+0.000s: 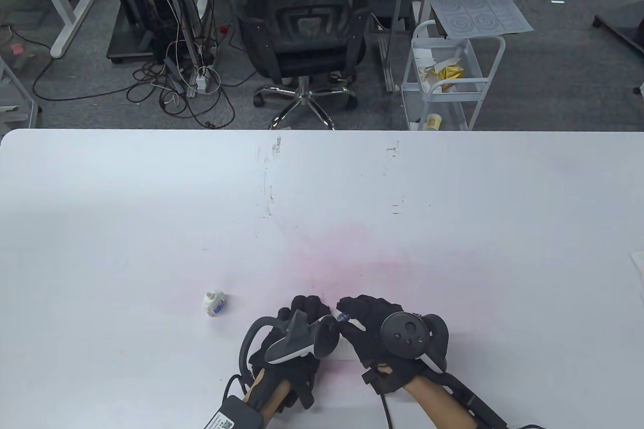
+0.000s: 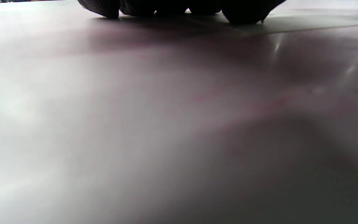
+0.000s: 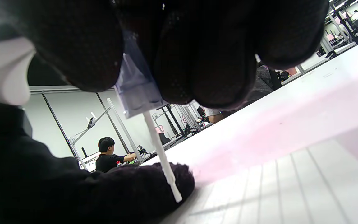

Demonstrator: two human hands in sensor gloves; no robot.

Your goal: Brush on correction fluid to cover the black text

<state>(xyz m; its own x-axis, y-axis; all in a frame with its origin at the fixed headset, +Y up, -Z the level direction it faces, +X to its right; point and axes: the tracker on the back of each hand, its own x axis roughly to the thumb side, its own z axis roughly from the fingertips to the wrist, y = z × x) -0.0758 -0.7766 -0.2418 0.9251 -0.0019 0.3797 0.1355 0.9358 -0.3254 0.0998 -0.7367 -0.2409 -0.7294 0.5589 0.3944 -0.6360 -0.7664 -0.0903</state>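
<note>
A small slip of ruled white paper (image 1: 346,348) lies under both hands near the table's front edge; no black text shows on it. My left hand (image 1: 306,309) rests on the paper's left end, fingertips (image 2: 172,7) down on the surface. My right hand (image 1: 352,316) pinches the translucent bluish brush cap (image 3: 135,90). Its white brush stem (image 3: 163,155) slants down, with the tip touching the paper (image 3: 291,180) just beside a left finger (image 3: 141,186). The uncapped white correction fluid bottle (image 1: 215,303) with a blue label stands on the table left of my hands.
The white table (image 1: 453,228) has a faint pink stain in the middle and some scuff marks farther back. A sheet edge (image 1: 638,268) shows at the right border. An office chair (image 1: 302,31) and a white cart (image 1: 448,77) stand beyond the far edge.
</note>
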